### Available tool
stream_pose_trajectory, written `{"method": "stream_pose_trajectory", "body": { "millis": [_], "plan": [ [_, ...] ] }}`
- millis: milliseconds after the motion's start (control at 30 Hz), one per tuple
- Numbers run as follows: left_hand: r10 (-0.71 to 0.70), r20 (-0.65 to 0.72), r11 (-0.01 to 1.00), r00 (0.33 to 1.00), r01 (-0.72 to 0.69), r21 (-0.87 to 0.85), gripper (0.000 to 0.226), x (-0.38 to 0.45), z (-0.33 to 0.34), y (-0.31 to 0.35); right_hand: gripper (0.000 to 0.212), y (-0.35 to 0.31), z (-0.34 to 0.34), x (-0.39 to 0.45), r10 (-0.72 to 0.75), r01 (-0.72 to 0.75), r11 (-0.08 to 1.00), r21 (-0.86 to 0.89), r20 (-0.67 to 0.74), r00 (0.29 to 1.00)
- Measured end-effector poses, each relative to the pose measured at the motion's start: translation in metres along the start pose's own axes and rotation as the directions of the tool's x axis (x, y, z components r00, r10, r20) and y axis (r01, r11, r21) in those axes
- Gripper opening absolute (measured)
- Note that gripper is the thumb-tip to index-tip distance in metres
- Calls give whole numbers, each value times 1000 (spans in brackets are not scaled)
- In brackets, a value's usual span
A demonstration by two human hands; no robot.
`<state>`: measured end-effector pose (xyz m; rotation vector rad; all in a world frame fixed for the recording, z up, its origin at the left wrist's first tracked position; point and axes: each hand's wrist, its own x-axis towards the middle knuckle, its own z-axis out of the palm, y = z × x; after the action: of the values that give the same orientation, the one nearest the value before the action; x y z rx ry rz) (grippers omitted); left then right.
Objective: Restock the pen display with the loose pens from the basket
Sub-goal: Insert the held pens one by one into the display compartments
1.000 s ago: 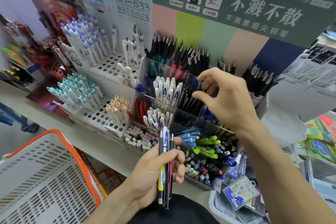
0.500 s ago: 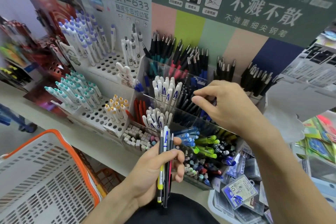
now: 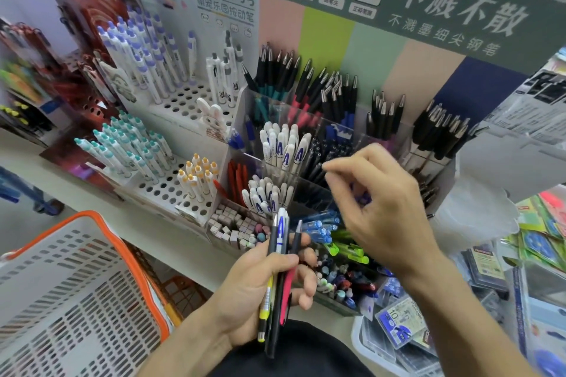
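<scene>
ok so my left hand (image 3: 260, 281) is gripping a little bundle of loose pens (image 3: 280, 269), fingers curled round them: a white one with a blue letter on the clip, a couple of black ones, a yellow-barrelled one and one with a pinkish-red grip, tips pointing up. My right hand (image 3: 386, 211) hovers over the clear pen display (image 3: 309, 190), fingers curled in loosely, but it's blurry so I can't tell if it's pinching anything. White basket with the orange rim (image 3: 76, 278) sits lower left
</scene>
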<state>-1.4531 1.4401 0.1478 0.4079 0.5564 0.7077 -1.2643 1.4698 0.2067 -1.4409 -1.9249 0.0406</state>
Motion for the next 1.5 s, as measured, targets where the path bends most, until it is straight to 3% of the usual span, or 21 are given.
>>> {"method": "stream_pose_trajectory", "body": {
  "millis": [67, 167, 267, 400, 500, 633, 767, 900, 1000, 1100, 1167, 1367, 1500],
  "plan": [
    [17, 12, 998, 1000, -18, 58, 29, 0, -1, 0, 13, -9, 6, -17, 51, -65, 988, 141, 101, 994],
    [35, 54, 982, 998, -44, 185, 18, -2, -4, 0, 18, -12, 14, -37, 205, -297, 924, 241, 344, 916],
    [13, 74, 975, 997, -29, 222, 18, -5, -4, -2, 4, -11, 16, -46, 329, -525, 729, 439, 448, 831],
    [-26, 90, 979, 996, 7, 202, 32, -2, -5, -5, 5, -2, 17, -49, 399, -574, 618, 537, 414, 818],
    [-46, 74, 970, 996, 27, 242, 34, 1, -8, -8, 2, 4, 13, -46, 488, -575, 532, 622, 329, 808],
    [-51, -16, 951, 999, 53, 304, 29, 1, -6, -9, 16, 8, 5, -43, 608, -529, 479, 700, 170, 776],
    [-4, -73, 928, 997, 31, 371, 30, 4, -8, -8, 18, 6, 5, -41, 611, -508, 493, 706, 135, 780],
    [51, -147, 966, 988, -11, 259, 32, 6, -6, -6, 22, 1, 1, -24, 527, -409, 552, 726, 76, 846],
    [39, -159, 998, 987, -31, 52, 28, 7, -3, -4, 21, -2, -9, 9, 444, -212, 678, 704, -163, 881],
    [20, -154, 999, 988, -27, -43, 33, 6, -3, -4, 26, -3, -15, 54, 252, 56, 850, 524, -497, 830],
    [30, -162, 998, 986, -37, -42, 43, 4, -2, -5, 24, 1, -13, 85, 118, 144, 911, 386, -580, 806],
    [77, -123, 996, 989, -71, 46, 42, -3, 0, 0, 25, 18, 12, 133, 20, 4, 997, 75, -319, 948],
    [87, -71, 995, 994, -83, 59, 37, -7, 2, 2, 19, 22, 19, 138, -27, -3, 986, -165, -179, 984]
  ]
}}
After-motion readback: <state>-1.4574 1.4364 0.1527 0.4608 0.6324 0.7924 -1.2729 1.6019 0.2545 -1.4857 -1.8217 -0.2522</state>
